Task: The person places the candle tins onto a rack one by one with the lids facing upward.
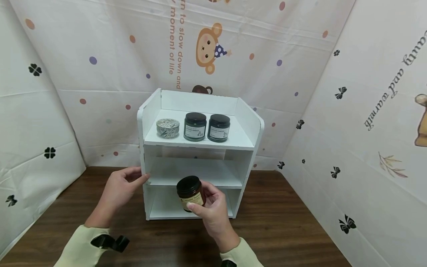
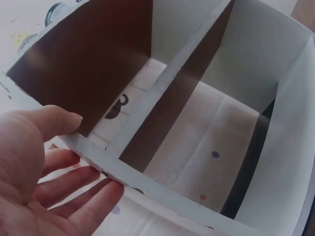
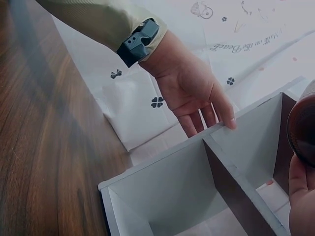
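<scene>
A white three-tier shelf [image 1: 197,146] stands on the table. My left hand [image 1: 121,187] holds its left side panel, with the thumb [image 2: 61,122] on the inner side of the edge and the fingers outside. In my right hand [image 1: 213,211] is a brown glass candle jar [image 1: 191,193] with a black lid and a pale label, gripped from its right side and slightly tilted. It overlaps the middle and bottom tiers in the head view. Only part of the jar [image 3: 302,130] shows at the edge of the right wrist view.
On the top tier are a round patterned tin [image 1: 168,128] and two dark-lidded candle jars, one in the middle [image 1: 195,127] and one at right [image 1: 218,128]. Printed cloth [image 1: 110,92] hangs behind and beside the dark wooden table [image 1: 280,222].
</scene>
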A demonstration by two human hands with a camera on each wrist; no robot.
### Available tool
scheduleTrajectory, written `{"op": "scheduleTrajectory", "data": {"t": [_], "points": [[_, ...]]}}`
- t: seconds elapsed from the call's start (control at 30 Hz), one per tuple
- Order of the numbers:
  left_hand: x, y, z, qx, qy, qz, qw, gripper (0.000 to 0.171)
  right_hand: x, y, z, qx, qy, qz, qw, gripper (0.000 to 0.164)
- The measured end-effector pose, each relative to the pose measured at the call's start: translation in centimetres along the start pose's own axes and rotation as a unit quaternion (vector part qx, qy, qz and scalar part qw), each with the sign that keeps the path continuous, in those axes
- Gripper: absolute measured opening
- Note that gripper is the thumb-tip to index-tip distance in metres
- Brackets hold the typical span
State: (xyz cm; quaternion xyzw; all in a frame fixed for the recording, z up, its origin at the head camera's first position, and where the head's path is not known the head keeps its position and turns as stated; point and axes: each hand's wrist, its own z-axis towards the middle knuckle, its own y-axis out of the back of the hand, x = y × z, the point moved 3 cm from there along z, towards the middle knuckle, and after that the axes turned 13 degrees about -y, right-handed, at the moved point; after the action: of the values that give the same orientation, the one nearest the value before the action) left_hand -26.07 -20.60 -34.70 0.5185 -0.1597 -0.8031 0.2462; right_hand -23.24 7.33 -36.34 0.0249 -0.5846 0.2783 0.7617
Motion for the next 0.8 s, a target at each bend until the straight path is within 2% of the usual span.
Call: {"op": "scheduleTrajectory", "data": {"t": [0.47,0.8], "points": [[0.1,0.0,0.1,0.001,0.004,0.003,1.0000,0.057,0.6,0.6,-0.3,-0.011,-0.007,0.004,1.000,0.055],[0.3,-0.2,0.1,-0.002,0.009,0.001,1.0000,0.055,0.6,1.5,-0.6,-0.007,0.006,0.008,1.000,0.055]]}}
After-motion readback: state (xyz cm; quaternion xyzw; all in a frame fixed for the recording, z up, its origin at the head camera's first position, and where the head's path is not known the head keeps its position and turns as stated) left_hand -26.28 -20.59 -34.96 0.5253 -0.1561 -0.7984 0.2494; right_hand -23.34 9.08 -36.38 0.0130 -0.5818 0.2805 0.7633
